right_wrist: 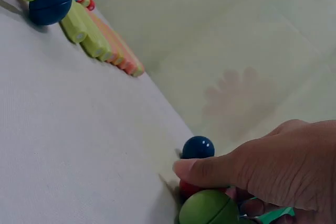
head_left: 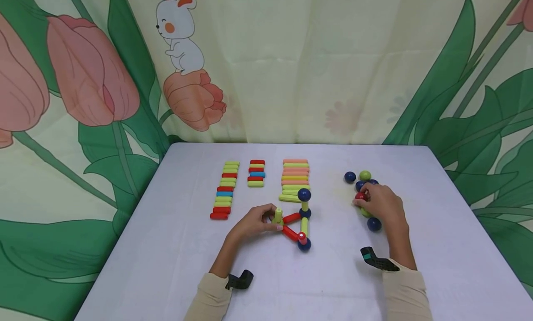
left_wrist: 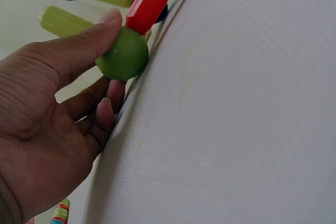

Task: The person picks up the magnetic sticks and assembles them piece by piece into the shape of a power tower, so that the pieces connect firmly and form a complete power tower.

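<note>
In the head view, a green ball (left_wrist: 123, 59) is pinched between the thumb and fingers of the left hand (head_left: 259, 222), which are drawn nearly together round it. By this ball the left corner of a flat triangle is formed on the white table (head_left: 166, 274); a short green stick (head_left: 278, 214) is stood upright in it. It is joined by two red sticks (head_left: 290, 233) to a near blue ball (head_left: 304, 245) and a far blue ball (head_left: 306, 213), which are linked by a green rod (head_left: 304, 226). A red peg (head_left: 302, 239) is held upright by the near one, and a raised blue ball (head_left: 304, 194) is carried on a post (head_left: 305, 205) above the far one.

At the right, a red ball (head_left: 360, 197) is gripped by the right hand (head_left: 383, 204), its thumb and forefinger closed to the ball's width; its other fingers are partly hidden. Loose blue and green balls (head_left: 374, 224) are clustered around it.

Beyond the triangle, coloured sticks (head_left: 225, 194) are laid in three columns. A black wrist camera (head_left: 379, 260) is marked with a teal patch, too small to be read. A rabbit and tulips are printed on the curtain (head_left: 270, 80).
</note>
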### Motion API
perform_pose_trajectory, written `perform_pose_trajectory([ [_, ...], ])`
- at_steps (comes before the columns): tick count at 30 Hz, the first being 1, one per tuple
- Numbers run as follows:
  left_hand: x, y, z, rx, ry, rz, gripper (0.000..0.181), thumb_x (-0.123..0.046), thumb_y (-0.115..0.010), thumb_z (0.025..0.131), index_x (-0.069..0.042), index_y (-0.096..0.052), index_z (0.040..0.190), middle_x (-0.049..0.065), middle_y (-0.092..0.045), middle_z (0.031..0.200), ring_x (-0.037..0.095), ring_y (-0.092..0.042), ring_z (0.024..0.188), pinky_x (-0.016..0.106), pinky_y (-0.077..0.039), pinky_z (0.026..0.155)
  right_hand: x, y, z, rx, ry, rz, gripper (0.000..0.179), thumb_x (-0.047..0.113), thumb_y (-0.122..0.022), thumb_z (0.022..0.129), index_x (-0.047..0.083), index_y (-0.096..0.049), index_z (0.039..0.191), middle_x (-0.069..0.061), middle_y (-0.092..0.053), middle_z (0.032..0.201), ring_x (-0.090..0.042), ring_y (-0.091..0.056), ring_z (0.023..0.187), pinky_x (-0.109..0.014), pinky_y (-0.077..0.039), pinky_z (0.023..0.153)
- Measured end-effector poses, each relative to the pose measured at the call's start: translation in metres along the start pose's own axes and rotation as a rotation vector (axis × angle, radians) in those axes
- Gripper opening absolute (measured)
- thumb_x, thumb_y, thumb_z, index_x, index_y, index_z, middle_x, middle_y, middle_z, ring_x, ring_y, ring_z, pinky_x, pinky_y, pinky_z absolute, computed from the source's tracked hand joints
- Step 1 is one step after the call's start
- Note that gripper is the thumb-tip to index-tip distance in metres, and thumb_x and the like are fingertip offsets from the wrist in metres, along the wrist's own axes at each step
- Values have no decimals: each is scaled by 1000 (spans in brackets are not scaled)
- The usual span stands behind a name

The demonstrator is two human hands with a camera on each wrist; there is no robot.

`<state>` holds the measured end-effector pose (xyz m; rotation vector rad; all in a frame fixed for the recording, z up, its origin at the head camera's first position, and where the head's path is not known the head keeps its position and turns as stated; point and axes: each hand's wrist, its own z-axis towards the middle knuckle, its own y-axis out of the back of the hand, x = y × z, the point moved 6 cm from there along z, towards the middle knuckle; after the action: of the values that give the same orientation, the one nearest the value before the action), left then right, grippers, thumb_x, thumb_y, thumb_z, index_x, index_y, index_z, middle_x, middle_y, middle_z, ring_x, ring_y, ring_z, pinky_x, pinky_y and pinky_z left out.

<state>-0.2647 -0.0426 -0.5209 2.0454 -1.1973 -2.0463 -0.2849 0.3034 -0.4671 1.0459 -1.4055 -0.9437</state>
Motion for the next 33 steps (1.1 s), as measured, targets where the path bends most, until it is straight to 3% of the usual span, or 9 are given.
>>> perform_pose_trajectory([
  [4, -1, -1, -1, 27, -39, 17, 28, -32, -76, 85, -20, -64, 108, -3, -58, 94, 15, -53, 92, 22, -49, 74, 6, 2, -2, -40, 0, 7, 48, 36, -73, 87, 0, -62, 117, -17, -62, 89, -30, -55, 81, -37, -50, 57],
  [7, -2, -1, -3, 46, -57, 33, 28, -31, -74, 87, -20, -64, 111, -4, -58, 96, 14, -53, 94, 23, -49, 77, 10, 9, -6, -102, 11, 111, 51, 36, -70, 89, 1, -59, 124, -20, -61, 100, -32, -54, 89, -40, -53, 65],
  [14, -2, -1, -4, 74, -86, 47, 27, -27, -75, 87, -20, -66, 112, -5, -59, 97, 13, -52, 95, 24, -47, 81, 46, 31, -14, -186, 238, 397, 46, 30, -70, 91, 3, -60, 127, -15, -63, 106, -27, -56, 91, -23, -50, 68],
  [18, -3, -1, -3, 67, -97, 52, 28, -27, -77, 84, -18, -65, 108, -4, -57, 93, 13, -52, 91, 23, -46, 76, 71, 35, -21, -129, 337, 559, 44, 26, -72, 90, 5, -59, 126, -14, -63, 112, -26, -60, 97, -14, -52, 72],
  [22, -5, -2, -3, 66, -106, 43, 30, -27, -79, 82, -16, -65, 106, -3, -57, 91, 13, -52, 89, 22, -46, 73, 98, 30, -30, 0, 417, 704, 42, 19, -74, 88, 7, -56, 123, -13, -62, 117, -27, -64, 101, -19, -56, 77],
  [25, -5, -3, -3, 67, -110, 45, 31, -27, -80, 82, -16, -64, 107, -3, -56, 91, 13, -52, 89, 21, -46, 73, 123, 25, -39, 72, 532, 722, 38, 17, -75, 87, 9, -58, 120, -9, -65, 113, -22, -67, 97, -24, -58, 78],
  [28, -6, -3, -3, 69, -121, 52, 31, -27, -80, 82, -16, -64, 107, -3, -56, 92, 12, -52, 89, 21, -47, 74, 151, 20, -48, 105, 678, 668, 35, 17, -74, 87, 11, -59, 119, -3, -67, 108, -14, -66, 92, -25, -58, 75],
  [31, -6, -3, -3, 74, -138, 56, 32, -27, -80, 82, -16, -64, 107, -3, -57, 92, 12, -52, 89, 22, -48, 76, 172, 13, -56, 82, 764, 571, 36, 19, -74, 87, 12, -61, 120, 2, -66, 103, -8, -61, 82, -24, -55, 66],
  [33, -6, -3, -4, 75, -147, 63, 31, -27, -80, 82, -17, -64, 107, -3, -57, 93, 12, -52, 89, 22, -48, 77, 183, 8, -59, 54, 776, 515, 37, 18, -75, 86, 11, -62, 120, 3, -65, 100, -7, -57, 75, -22, -52, 60],
])
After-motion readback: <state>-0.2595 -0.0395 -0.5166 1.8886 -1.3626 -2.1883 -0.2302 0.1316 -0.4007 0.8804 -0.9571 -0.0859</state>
